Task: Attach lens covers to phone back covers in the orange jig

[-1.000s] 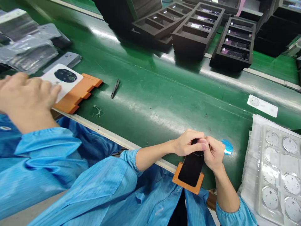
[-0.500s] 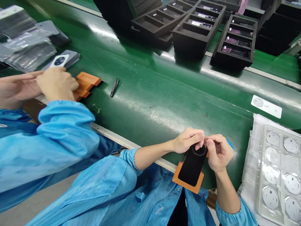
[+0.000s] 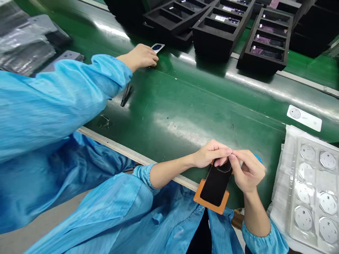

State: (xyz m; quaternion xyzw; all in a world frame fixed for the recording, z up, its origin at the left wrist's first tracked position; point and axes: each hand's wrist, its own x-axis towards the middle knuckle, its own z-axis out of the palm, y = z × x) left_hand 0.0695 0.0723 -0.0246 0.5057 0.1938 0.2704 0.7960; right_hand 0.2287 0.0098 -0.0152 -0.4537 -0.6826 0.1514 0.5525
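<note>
A black phone back panel (image 3: 215, 183) lies in an orange jig (image 3: 212, 206) at the near edge of the green belt (image 3: 185, 106). Both my hands meet over the panel's top end. My left hand (image 3: 212, 154) is curled, its fingertips pinched against those of my right hand (image 3: 249, 171). Whatever small piece they pinch is too small to make out. A blue bit (image 3: 259, 158) shows just behind my right hand.
A co-worker's blue sleeve (image 3: 53, 98) reaches across the belt; that hand (image 3: 139, 57) rests on a white panel (image 3: 158, 47) far out. Black tweezers (image 3: 126, 94) lie mid-belt. Black foam trays (image 3: 222, 28) stand behind. Another white panel (image 3: 304, 118) and a clear blister tray (image 3: 312, 190) of round parts sit right.
The co-worker lifted a white panel off their orange jig at left and reached it across the belt to the far side. My hands stayed over the black panel, fingers shifting slightly.
</note>
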